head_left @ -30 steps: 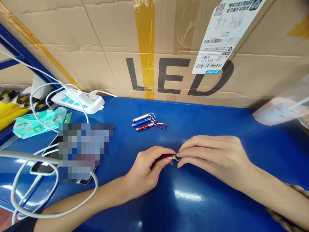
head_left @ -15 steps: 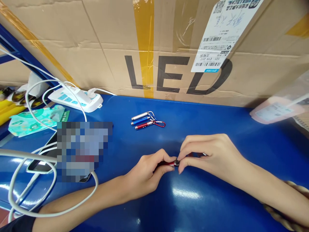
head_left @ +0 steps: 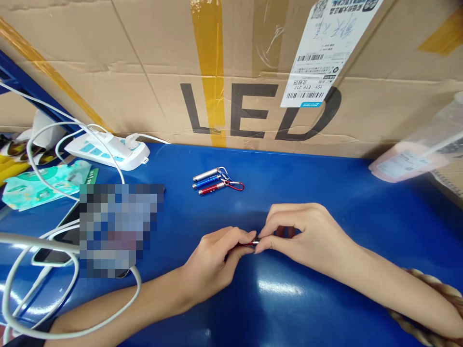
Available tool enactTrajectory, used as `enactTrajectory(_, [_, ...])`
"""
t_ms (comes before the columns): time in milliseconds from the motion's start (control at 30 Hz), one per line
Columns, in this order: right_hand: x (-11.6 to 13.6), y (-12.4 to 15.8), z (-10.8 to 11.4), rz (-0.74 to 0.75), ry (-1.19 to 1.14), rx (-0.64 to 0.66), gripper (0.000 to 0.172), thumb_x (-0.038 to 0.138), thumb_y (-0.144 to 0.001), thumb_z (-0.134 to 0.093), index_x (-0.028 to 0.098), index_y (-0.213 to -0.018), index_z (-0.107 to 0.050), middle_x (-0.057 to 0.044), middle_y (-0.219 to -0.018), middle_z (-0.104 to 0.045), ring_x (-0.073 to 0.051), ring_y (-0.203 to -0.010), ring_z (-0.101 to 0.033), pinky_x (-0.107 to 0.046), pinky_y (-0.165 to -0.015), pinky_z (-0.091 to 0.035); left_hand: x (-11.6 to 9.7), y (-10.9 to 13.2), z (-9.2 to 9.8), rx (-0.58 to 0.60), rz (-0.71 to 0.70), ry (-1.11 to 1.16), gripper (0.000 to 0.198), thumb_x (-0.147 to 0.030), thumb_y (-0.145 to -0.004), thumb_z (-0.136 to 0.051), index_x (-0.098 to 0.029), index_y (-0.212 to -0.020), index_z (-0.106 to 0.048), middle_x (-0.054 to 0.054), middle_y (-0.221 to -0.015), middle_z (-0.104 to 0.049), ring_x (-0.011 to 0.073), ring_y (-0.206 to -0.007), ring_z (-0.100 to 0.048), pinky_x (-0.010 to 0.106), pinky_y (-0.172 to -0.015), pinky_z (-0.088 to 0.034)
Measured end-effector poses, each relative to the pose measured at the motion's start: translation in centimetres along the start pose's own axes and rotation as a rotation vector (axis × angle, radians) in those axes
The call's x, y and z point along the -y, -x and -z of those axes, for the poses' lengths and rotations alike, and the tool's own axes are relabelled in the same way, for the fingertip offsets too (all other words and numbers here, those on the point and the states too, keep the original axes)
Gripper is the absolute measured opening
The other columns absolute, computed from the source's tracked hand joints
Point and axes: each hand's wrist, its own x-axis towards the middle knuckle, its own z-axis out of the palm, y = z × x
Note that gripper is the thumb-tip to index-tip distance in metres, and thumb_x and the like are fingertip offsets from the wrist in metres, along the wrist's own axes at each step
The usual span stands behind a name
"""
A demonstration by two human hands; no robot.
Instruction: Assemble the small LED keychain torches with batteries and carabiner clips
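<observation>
My left hand [head_left: 220, 253] is closed around a small red flashlight [head_left: 249, 244], most of which the fingers hide. The thumb and forefinger of my right hand [head_left: 289, 231] pinch its dark end, so the two hands nearly meet at their fingertips. Behind them on the table lie three slim keychain flashlights side by side: a silver one [head_left: 206, 174], a blue one [head_left: 207, 182] and a red one [head_left: 211, 188]. Small carabiner clips [head_left: 236, 185] are attached at their right ends.
A large cardboard box [head_left: 152, 58] stands along the back of the blue table [head_left: 173, 212]. To the left are a white power strip [head_left: 108, 149], looping white cables [head_left: 72, 332], a phone [head_left: 61, 241], a green tissue pack [head_left: 47, 183] and a blurred-out area. A plastic cup [head_left: 401, 161] stands at right.
The whole view has shifted slightly, so the table things sit a little further left. Both hands keep hold of the red flashlight, its metal end now less exposed between them.
</observation>
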Motion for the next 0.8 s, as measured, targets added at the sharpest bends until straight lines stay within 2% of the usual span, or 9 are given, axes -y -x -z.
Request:
enactTrajectory(100, [0.1, -0.2, -0.4, -0.112, -0.096, 0.001, 0.014, 0.027, -0.069, -0.074, 0.021, -0.058, -0.068, 0.004, -0.059, -0.062, -0.006, -0.047, -0.050, -0.018, -0.044, -0.036, 0.1, -0.2, 0.1, -0.022, -0.034, -0.032, 0.010, -0.006, -0.087, -0.051, -0.015, -0.087, -0.057, 0.004, -0.076, -0.068, 0.0126, -0.067, -0.065, 0.020, -0.063, -0.053])
enactTrajectory(200, [0.1, -0.3, -0.5, -0.133, -0.132, -0.003, 0.015, 0.028, -0.068, -0.074, 0.020, -0.058, -0.068, 0.004, -0.059, -0.062, -0.006, -0.046, -0.048, -0.018, -0.043, -0.036, 0.0, -0.6, 0.4, -0.041, -0.045, -0.051, 0.010, -0.007, -0.086, -0.052, -0.014, -0.089, -0.058, 0.004, -0.076, -0.069, 0.0118, -0.064, -0.065, 0.019, -0.060, -0.053])
enactTrajectory(400, [-0.2, -0.3, 0.4, -0.041, -0.022, 0.034, 0.015, 0.033, -0.069, -0.074, 0.023, -0.060, -0.068, 0.006, -0.059, -0.062, -0.006, -0.049, -0.051, -0.018, -0.046, -0.035, 0.1, -1.0, 0.6, -0.003, -0.027, -0.040, 0.012, -0.009, -0.087, -0.052, -0.015, -0.096, -0.059, 0.003, -0.075, -0.068, 0.0120, -0.064, -0.063, 0.021, -0.059, -0.052])
enactTrajectory(600, [0.1, -0.3, 1.1, 0.041, 0.126, 0.016, 0.014, 0.035, -0.073, -0.071, 0.024, -0.064, -0.068, 0.008, -0.063, -0.064, -0.005, -0.049, -0.053, -0.019, -0.045, -0.032, 0.2, -0.9, 0.6, 0.026, -0.006, -0.028, 0.014, -0.012, -0.090, -0.048, -0.016, -0.099, -0.057, 0.004, -0.078, -0.068, 0.0136, -0.066, -0.064, 0.024, -0.059, -0.053])
enactTrajectory(800, [-0.1, -0.2, 1.3, 0.088, 0.181, 0.033, 0.017, 0.036, -0.077, -0.067, 0.024, -0.065, -0.068, 0.008, -0.065, -0.064, -0.004, -0.050, -0.054, -0.019, -0.046, -0.032, -0.1, -0.8, 0.6, 0.036, 0.032, -0.015, 0.011, -0.012, -0.089, -0.049, -0.016, -0.097, -0.056, 0.004, -0.079, -0.067, 0.0128, -0.066, -0.065, 0.022, -0.060, -0.054])
